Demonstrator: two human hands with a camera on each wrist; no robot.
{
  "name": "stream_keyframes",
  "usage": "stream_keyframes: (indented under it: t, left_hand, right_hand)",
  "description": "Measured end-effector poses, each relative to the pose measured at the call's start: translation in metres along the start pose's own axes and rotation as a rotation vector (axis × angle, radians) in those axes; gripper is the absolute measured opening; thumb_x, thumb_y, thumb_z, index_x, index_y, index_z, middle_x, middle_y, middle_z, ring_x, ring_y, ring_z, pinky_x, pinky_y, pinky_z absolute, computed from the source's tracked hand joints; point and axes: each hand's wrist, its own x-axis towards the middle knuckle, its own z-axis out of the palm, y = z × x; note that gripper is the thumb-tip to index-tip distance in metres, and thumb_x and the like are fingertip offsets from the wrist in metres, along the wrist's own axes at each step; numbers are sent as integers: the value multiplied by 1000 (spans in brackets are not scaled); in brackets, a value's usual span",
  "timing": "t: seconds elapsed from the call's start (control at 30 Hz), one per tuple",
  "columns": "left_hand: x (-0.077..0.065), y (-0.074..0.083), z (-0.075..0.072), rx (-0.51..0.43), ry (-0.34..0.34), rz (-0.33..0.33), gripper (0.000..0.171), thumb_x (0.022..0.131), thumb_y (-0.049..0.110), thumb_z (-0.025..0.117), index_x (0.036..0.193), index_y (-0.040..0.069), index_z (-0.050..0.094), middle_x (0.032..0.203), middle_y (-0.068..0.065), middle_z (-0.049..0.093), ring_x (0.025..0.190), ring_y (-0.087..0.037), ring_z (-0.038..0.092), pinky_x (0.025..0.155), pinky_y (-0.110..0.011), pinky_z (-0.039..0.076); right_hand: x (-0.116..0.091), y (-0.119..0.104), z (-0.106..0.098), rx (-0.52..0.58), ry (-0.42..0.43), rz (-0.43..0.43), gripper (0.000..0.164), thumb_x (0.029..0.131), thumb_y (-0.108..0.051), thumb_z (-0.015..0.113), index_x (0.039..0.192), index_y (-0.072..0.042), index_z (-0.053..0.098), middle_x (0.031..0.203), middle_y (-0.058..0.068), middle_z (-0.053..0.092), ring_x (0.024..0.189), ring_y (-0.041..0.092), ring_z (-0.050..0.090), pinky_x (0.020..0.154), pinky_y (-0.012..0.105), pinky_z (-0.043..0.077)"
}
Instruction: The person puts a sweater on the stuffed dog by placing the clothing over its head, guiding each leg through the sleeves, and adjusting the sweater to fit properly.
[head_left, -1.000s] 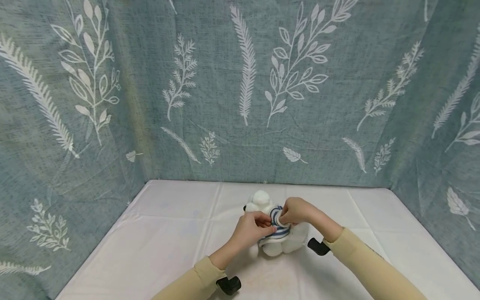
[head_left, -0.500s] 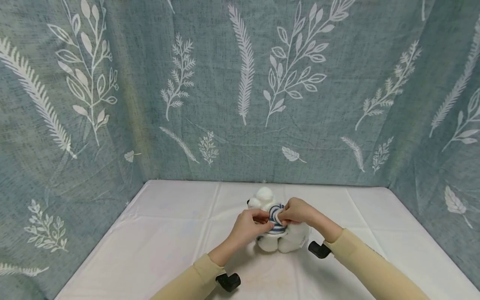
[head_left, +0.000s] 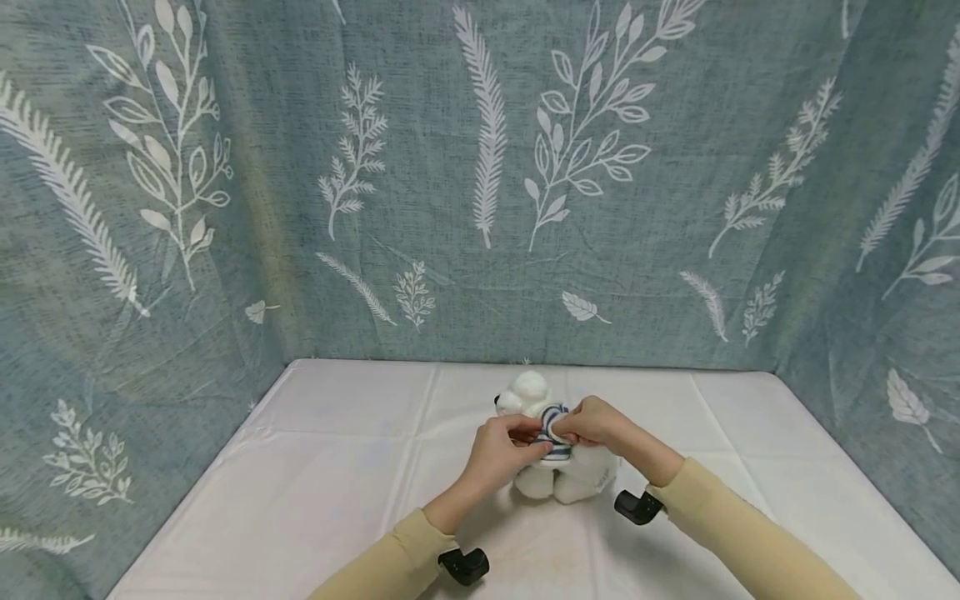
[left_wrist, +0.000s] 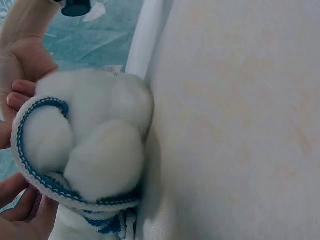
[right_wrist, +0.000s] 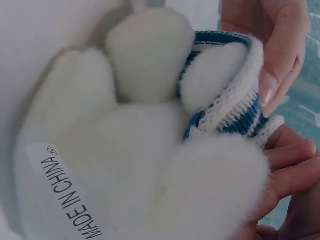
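A white plush toy [head_left: 588,475] stands on the table, its round head at the far left and a black nose showing. Round its body is a blue-and-white striped knit sweater [head_left: 557,450], whose loose white edge encircles a stubby limb in the left wrist view. My left hand [head_left: 497,454] pinches the sweater from the left, thumb toward me. From the right, my right hand [head_left: 596,423] pinches the knit edge with curled fingers. In the right wrist view, a "MADE IN CHINA" label [right_wrist: 65,195] lies on the toy's underside. My palms hide part of the knit.
A white cloth [head_left: 360,467] with fold creases covers the table. Grey-green leaf-patterned curtains [head_left: 435,183] rise behind it and on both sides. Black wrist cameras [head_left: 463,567] hang below each beige sleeve [head_left: 742,525].
The plush toy has tipped slightly up and away, with its head a little higher and more of its feet showing. The sweater's lower edge has risen. Both hands stay on the knit.
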Motion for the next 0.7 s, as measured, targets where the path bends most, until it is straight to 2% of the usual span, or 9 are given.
stream_keyframes:
  t: [0.13, 0.27, 0.4, 0.57, 0.7]
  left_hand:
    - [-1, 6, 0, 23, 19, -22, 25, 81, 24, 75, 99, 8, 67, 89, -4, 68, 79, -14, 62, 67, -20, 50]
    - [-2, 11, -1, 70, 17, -56, 23, 81, 27, 75, 91, 11, 62, 82, 1, 63, 71, -8, 57, 62, -21, 48]
    - [-3, 12, 1, 89, 1, -51, 21, 80, 27, 75, 87, 10, 64, 78, 2, 64, 68, -6, 58, 60, -20, 49]
    - [-3, 10, 3, 53, 9, -42, 20, 78, 22, 78, 86, 7, 66, 78, -1, 65, 68, -7, 60, 60, -19, 50]
    - [-3, 9, 6, 56, 22, -1, 15, 77, 15, 77, 83, 6, 66, 75, -3, 65, 66, -6, 60, 59, -19, 50]
  right_hand:
    - [2, 2, 1, 26, 30, 22, 31, 74, -11, 60, 46, -15, 48, 42, -8, 33, 40, 4, 25, 43, 19, 24]
    - [3, 2, 0, 34, 17, 7, 32, 75, -13, 61, 46, -15, 48, 42, -8, 34, 39, 4, 26, 43, 19, 24]
    - [3, 3, -3, 55, -21, 8, 29, 76, -11, 60, 49, -14, 50, 44, -7, 37, 40, 3, 28, 43, 18, 25]
    - [1, 2, -6, 40, -66, -15, 27, 78, -8, 61, 53, -13, 54, 46, -7, 43, 40, 2, 28, 42, 16, 25]
    - [1, 1, -4, 29, -60, -14, 29, 78, -8, 62, 51, -13, 53, 44, -7, 41, 40, 3, 27, 43, 18, 25]
